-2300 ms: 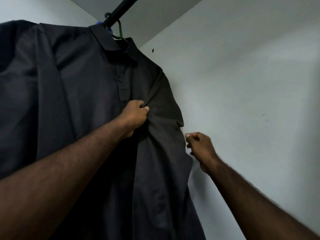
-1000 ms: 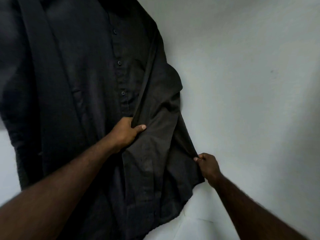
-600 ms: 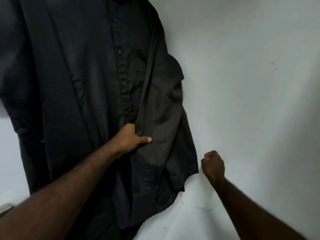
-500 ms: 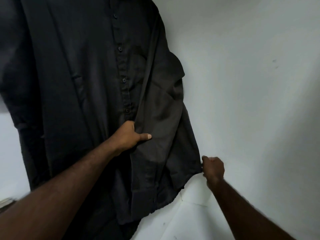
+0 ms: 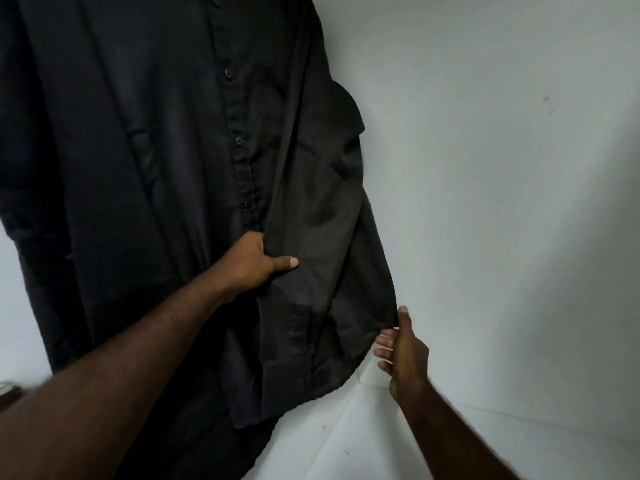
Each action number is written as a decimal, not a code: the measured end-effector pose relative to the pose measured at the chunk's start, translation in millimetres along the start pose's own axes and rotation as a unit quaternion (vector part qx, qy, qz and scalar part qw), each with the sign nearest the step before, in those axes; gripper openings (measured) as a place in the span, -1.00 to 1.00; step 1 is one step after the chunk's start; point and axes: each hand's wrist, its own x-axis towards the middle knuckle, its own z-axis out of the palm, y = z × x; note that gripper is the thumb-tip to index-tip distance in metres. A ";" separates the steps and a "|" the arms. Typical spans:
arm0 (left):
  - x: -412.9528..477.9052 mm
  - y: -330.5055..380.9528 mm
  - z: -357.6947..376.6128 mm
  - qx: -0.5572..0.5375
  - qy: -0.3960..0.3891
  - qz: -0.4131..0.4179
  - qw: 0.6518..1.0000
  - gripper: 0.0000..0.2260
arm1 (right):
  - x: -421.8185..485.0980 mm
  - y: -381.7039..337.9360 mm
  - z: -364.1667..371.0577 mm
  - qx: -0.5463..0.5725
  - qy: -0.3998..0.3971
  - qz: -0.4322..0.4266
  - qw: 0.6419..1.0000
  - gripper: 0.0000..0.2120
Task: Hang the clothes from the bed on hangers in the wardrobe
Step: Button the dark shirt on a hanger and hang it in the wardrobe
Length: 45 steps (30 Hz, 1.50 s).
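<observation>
A black button-up shirt (image 5: 145, 174) hangs inside the wardrobe and fills the left half of the view; its hanger and the rail are out of frame above. My left hand (image 5: 254, 263) grips a fold of the shirt's front beside the button placket, thumb lying across the cloth. My right hand (image 5: 403, 351) is by the sleeve's lower edge at the right, fingers straight and spread, thumb up near the hem, holding nothing.
The white side wall of the wardrobe (image 5: 502, 202) stands close on the right. The white floor panel (image 5: 398, 438) lies below the shirt's hem. A small bit of something shows at the left edge (image 5: 7, 389).
My right hand has let go of the sleeve's edge it was pinching and opened its fingers. My left hand keeps its grip, lower on the shirt's front than 2.3 s ago. The view dropped below the hanger.
</observation>
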 end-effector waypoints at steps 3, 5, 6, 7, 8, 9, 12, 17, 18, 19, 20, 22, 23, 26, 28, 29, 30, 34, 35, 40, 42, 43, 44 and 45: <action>-0.2 -1.0 -0.8 -0.001 -0.001 -0.001 1.000 -0.75 | 4.3 -8.5 3.4 -0.003 -0.017 0.016 1.000 -0.57; -0.3 -1.8 -0.3 -0.008 -0.004 0.001 1.000 -0.75 | 7.5 -11.4 4.3 0.000 -0.027 0.025 0.999 -0.69; 0.3 -2.7 -0.5 -0.010 -0.003 -0.001 1.000 -0.75 | 9.3 -12.6 5.5 0.005 -0.035 0.027 0.999 -0.75; 0.7 -3.2 -0.7 -0.009 -0.002 -0.002 1.000 -0.74 | 11.8 -13.3 6.4 0.009 -0.042 0.026 0.999 -0.80; 1.0 -3.2 -1.2 -0.007 -0.002 -0.005 1.000 -0.73 | 15.7 -14.1 7.0 0.015 -0.047 0.022 0.999 -0.85; 0.4 -2.4 -1.9 -0.006 -0.004 -0.007 1.000 -0.73 | 19.0 -15.7 6.5 0.019 -0.046 0.015 0.999 -0.87; -2.8 0.6 -3.7 -0.005 -0.012 -0.012 1.000 -0.79 | 33.6 -20.1 2.8 0.015 0.004 -0.002 1.000 -0.88; -10.4 -0.8 -4.3 -0.024 -0.013 -0.032 0.999 -0.76 | 43.3 -22.8 1.6 -0.041 0.053 -0.018 0.998 -0.84; -12.3 -3.2 -4.4 -0.028 -0.015 -0.038 0.999 -0.75 | 39.9 -23.9 2.3 -0.078 0.092 -0.059 0.991 -0.82; -14.7 -6.0 -3.4 -0.035 -0.018 -0.042 0.998 -0.74 | 34.2 -25.1 2.1 -0.109 0.138 -0.113 0.978 -0.80; -17.4 -10.3 -1.8 -0.044 -0.024 -0.045 0.998 -0.76 | 23.1 -27.2 3.5 -0.106 0.154 -0.158 0.970 -0.77; -24.9 -18.3 2.1 -0.064 -0.037 -0.052 0.996 -0.79 | -12.3 -34.5 15.5 -0.060 0.069 -0.200 0.975 -0.75; -30.5 -21.9 4.6 -0.075 -0.043 -0.057 0.995 -0.81 | -30.7 -35.4 22.1 -0.056 -0.001 -0.199 0.978 -0.76; -46.2 -29.5 11.7 -0.107 -0.058 -0.062 0.991 -0.82 | -74.7 -32.4 35.0 -0.134 -0.209 -0.158 0.956 -0.73; -59.0 -31.7 13.6 -0.132 -0.072 -0.059 0.987 -0.80 | -89.1 -24.6 35.2 -0.139 -0.310 -0.091 0.936 -0.59; -66.0 -32.2 14.5 -0.131 -0.078 -0.053 0.987 -0.78 | -93.0 -20.8 33.6 -0.127 -0.337 -0.072 0.930 -0.59; -72.1 -33.5 16.0 -0.109 -0.074 -0.040 0.990 -0.76 | -94.9 -17.3 31.4 -0.114 -0.346 -0.065 0.929 -0.62; -106.9 -29.9 21.2 0.139 0.070 0.060 0.986 -0.79 | -92.2 0.4 26.6 -0.093 -0.312 -0.055 0.944 -0.71; -114.4 -22.2 20.0 0.164 0.097 0.095 0.977 -0.83 | -88.9 4.1 25.1 -0.092 -0.301 -0.049 0.948 -0.73; -115.5 22.9 -13.5 0.339 -0.009 0.246 0.908 -0.79 | -76.3 13.5 24.2 -0.076 -0.256 -0.040 0.963 -0.76; -108.0 35.6 -19.6 0.463 -0.143 0.225 0.845 -0.72 | -74.3 15.7 25.4 -0.073 -0.240 -0.049 0.967 -0.76; -105.8 40.4 -19.8 0.530 -0.200 0.204 0.799 -0.69 | -73.8 17.1 26.3 -0.072 -0.233 -0.053 0.968 -0.76; -103.8 44.3 -18.8 0.588 -0.244 0.184 0.749 -0.65 | -73.3 17.5 27.1 -0.072 -0.225 -0.057 0.970 -0.77; -101.9 46.6 -17.0 0.638 -0.274 0.171 0.699 -0.59 | -73.3 17.5 27.6 -0.072 -0.218 -0.062 0.971 -0.78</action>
